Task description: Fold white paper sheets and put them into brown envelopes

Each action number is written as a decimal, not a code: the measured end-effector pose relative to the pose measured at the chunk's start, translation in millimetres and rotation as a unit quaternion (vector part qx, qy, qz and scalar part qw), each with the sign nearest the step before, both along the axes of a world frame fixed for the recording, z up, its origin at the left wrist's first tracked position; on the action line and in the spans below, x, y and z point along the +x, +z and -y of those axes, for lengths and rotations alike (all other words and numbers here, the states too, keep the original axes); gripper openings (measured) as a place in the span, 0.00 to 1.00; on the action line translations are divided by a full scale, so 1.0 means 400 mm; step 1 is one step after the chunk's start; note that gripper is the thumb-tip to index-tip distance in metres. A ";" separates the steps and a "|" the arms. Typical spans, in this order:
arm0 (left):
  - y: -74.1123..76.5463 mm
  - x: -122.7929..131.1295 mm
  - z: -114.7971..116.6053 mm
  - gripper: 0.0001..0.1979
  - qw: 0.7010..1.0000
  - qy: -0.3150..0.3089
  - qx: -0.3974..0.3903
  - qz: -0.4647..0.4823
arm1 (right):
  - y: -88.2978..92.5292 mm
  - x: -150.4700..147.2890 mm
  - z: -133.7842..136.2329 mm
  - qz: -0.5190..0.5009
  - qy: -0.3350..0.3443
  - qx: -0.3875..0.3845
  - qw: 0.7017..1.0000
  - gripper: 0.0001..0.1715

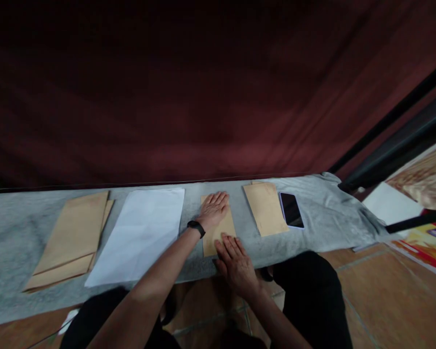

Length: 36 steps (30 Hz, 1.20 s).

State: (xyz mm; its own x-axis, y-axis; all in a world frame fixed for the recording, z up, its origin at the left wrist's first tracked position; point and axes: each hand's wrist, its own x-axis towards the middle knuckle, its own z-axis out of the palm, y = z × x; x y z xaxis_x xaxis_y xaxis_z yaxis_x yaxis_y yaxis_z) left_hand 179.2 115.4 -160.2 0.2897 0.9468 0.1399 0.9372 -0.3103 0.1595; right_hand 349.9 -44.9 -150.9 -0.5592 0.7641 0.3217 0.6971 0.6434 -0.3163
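Note:
A brown paper envelope (pixel 224 226) lies flat on the grey cloth in front of me. My left hand (pixel 213 209), with a black band at the wrist, rests flat on its far end, fingers stretched out to the right. Nearer to me, my right hand (pixel 236 264) lays its straight fingers on the lower right part of the same envelope. Neither hand grips anything. Both palms hide part of the paper. Just left of the envelope is a stack of white paper sheets (pixel 141 232).
Larger brown envelopes (pixel 72 230) are piled at the left. To the right lie small brown envelopes (pixel 266 207) beside a phone (pixel 291 210). Grey cloth (pixel 323 208) covers the narrow surface. A dark red curtain (pixel 203 97) hangs behind; black bars (pixel 396 116) slant at the right.

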 end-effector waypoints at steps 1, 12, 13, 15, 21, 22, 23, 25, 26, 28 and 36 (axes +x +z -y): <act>-0.002 -0.001 0.005 0.27 1.000 -0.002 0.001 0.000 | -0.001 0.001 0.000 -0.005 0.001 -0.003 1.000 0.30; -0.003 -0.026 0.195 0.28 0.994 -0.108 -0.016 -0.013 | -0.045 0.004 -0.006 -0.168 -0.083 -0.074 0.979 0.31; -0.003 -0.025 0.214 0.28 0.993 -0.114 -0.013 -0.011 | -0.045 0.004 -0.007 -0.166 -0.089 -0.080 0.979 0.32; -0.001 -0.024 0.249 0.27 0.992 -0.125 -0.009 -0.008 | -0.045 0.005 -0.008 -0.149 -0.090 -0.084 0.981 0.32; 0.022 -0.021 0.329 0.27 0.989 -0.146 -0.022 -0.006 | -0.046 0.007 -0.008 -0.139 -0.076 -0.086 0.984 0.32; 0.027 -0.020 0.340 0.27 0.989 -0.147 -0.024 -0.003 | -0.047 0.008 -0.008 -0.147 -0.074 -0.090 0.982 0.32; 0.032 -0.020 0.350 0.27 0.989 -0.149 -0.024 0.002 | -0.048 0.008 -0.008 -0.155 -0.070 -0.095 0.981 0.32; 0.041 -0.019 0.370 0.27 0.988 -0.153 -0.023 0.010 | -0.049 0.010 -0.007 -0.165 -0.065 -0.105 0.979 0.31; 0.045 -0.019 0.381 0.27 0.987 -0.158 -0.022 0.013 | -0.049 0.011 -0.007 -0.167 -0.063 -0.108 0.978 0.31; 0.052 -0.020 0.401 0.29 0.985 -0.170 -0.020 0.017 | -0.047 0.013 -0.008 -0.168 -0.059 -0.111 0.978 0.30; 0.054 -0.036 0.438 0.31 0.979 -0.201 -0.011 0.038 | -0.005 0.013 -0.079 -0.097 0.052 -0.164 0.980 0.29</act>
State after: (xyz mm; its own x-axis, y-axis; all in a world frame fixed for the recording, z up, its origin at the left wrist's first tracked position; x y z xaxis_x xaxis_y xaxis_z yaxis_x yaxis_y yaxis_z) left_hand 164.7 -59.8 -138.5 0.6288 0.7618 0.1560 0.7258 -0.6469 0.2339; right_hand 355.0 -13.3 -152.9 -0.5922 0.7865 0.1750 0.5400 0.5486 -0.6383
